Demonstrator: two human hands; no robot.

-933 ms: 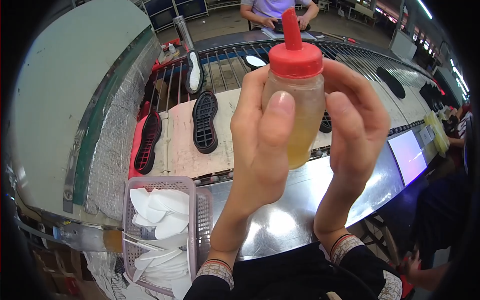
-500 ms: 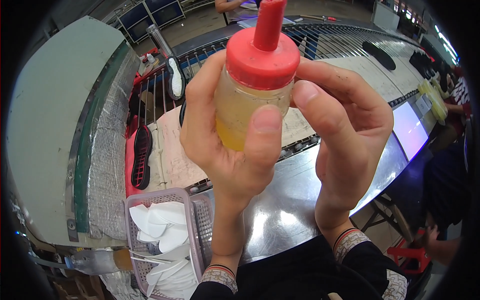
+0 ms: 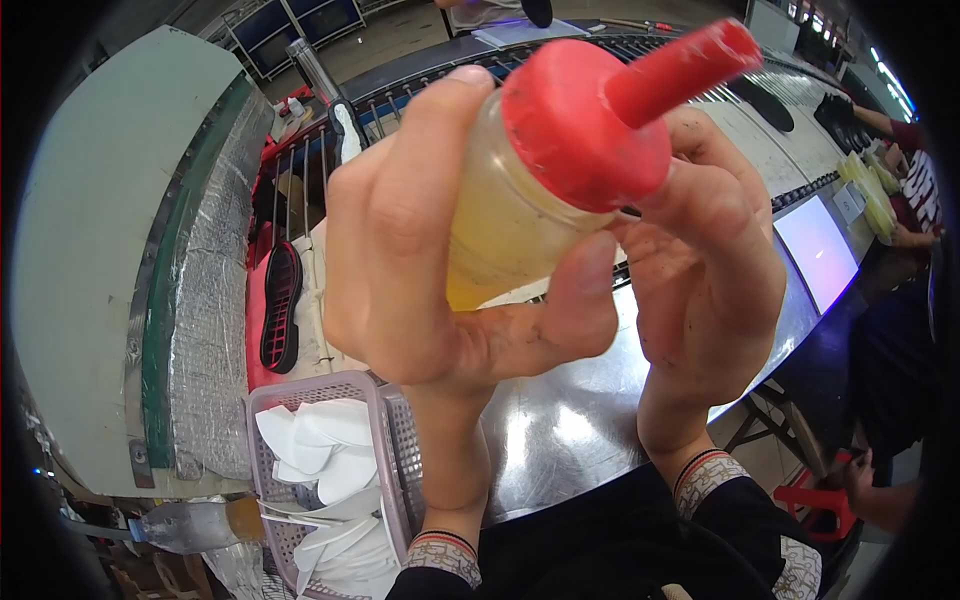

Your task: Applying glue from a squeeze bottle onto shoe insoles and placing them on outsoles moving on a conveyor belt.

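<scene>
A clear jar (image 3: pixel 510 230) of yellowish liquid, probably plastic, leans to the right in front of me. Its red screw lid (image 3: pixel 585 125) carries a thick red tube-like stem (image 3: pixel 685 72) pointing up and right. My left hand (image 3: pixel 410 250) is wrapped round the jar body, with its thumb along the near side. At the lid's right edge, my right hand (image 3: pixel 715 240) has curled fingers closed against the rim; some of its fingertips are hidden behind the lid.
A lilac plastic basket (image 3: pixel 385 450) with several white shoe-shaped pieces (image 3: pixel 335 450) stands at lower left. Beyond are a black shoe sole (image 3: pixel 283 305), a roller conveyor (image 3: pixel 375 105) and a shiny metal table (image 3: pixel 560 430). People work at the far side and right.
The jar has tipped from nearly upright toward the right, its stem swinging right. My left hand has turned with it, and my right hand's fingers have come closer round the lid edge.
</scene>
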